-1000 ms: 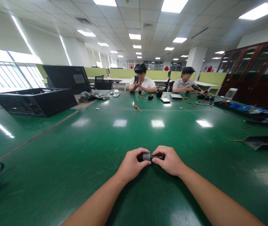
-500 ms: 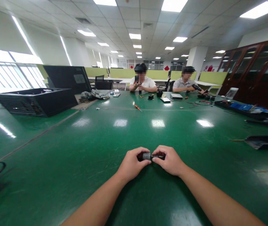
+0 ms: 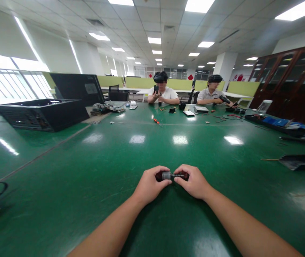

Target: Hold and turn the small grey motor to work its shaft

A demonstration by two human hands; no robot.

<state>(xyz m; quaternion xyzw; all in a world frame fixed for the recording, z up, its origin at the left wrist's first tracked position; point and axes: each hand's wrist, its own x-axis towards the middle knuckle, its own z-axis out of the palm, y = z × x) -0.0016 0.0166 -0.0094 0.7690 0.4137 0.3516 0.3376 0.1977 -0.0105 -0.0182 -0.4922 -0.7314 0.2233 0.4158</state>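
Head view. One grey cylindrical part (image 3: pixel 166 175) with a dark shaft, held by two hands just above the green desk (image 3: pixel 131 157), near its front edge at centre. The left hand (image 3: pixel 149 185) has its grip pressed together around the grey end, fingers curled over it. The right hand (image 3: pixel 193 182) pinches the dark shaft end between thumb and fingertips. The knuckles of both hands face up, and the forearms converge from the lower corners. Farther back lie one orange-handled screwdriver (image 3: pixel 156 122) and one black computer case (image 3: pixel 42 115). Two seated people (image 3: pixel 163 94) (image 3: pixel 213 94) work at the far end, each holding a dark device.
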